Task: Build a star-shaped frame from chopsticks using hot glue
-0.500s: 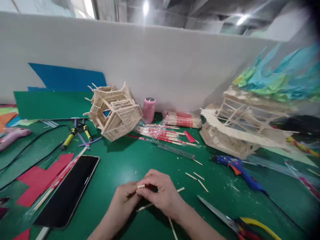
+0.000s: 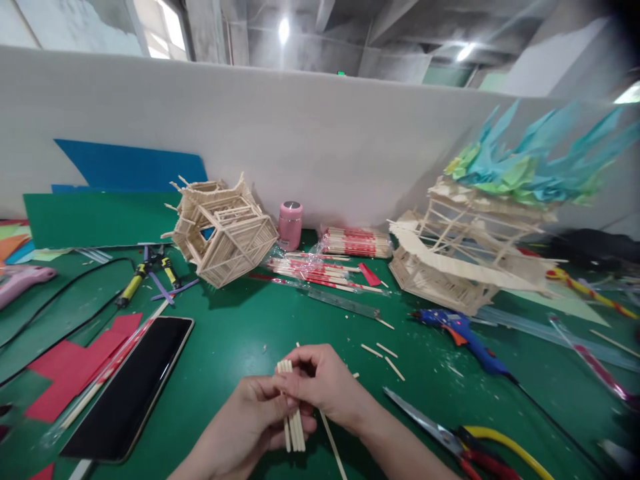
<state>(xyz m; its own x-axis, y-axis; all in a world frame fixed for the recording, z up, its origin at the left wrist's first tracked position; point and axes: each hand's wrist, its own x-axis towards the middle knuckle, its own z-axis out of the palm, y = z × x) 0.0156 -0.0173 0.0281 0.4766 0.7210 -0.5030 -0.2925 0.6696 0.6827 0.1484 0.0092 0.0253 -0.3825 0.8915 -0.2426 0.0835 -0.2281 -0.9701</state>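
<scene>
Above the near part of our green desk (image 2: pixel 225 353), our left hand (image 2: pixel 261 403) and our right hand (image 2: pixel 327 383) meet, the fingers of both closed around the same few sticks (image 2: pixel 298 430). We see these as pale, slim and straight, lying side by side in a narrow flat row, with the middle partly hidden by our fingers. Their blunt ends sit close together at the top, while at the bottom the leftmost stands slightly apart.
</scene>
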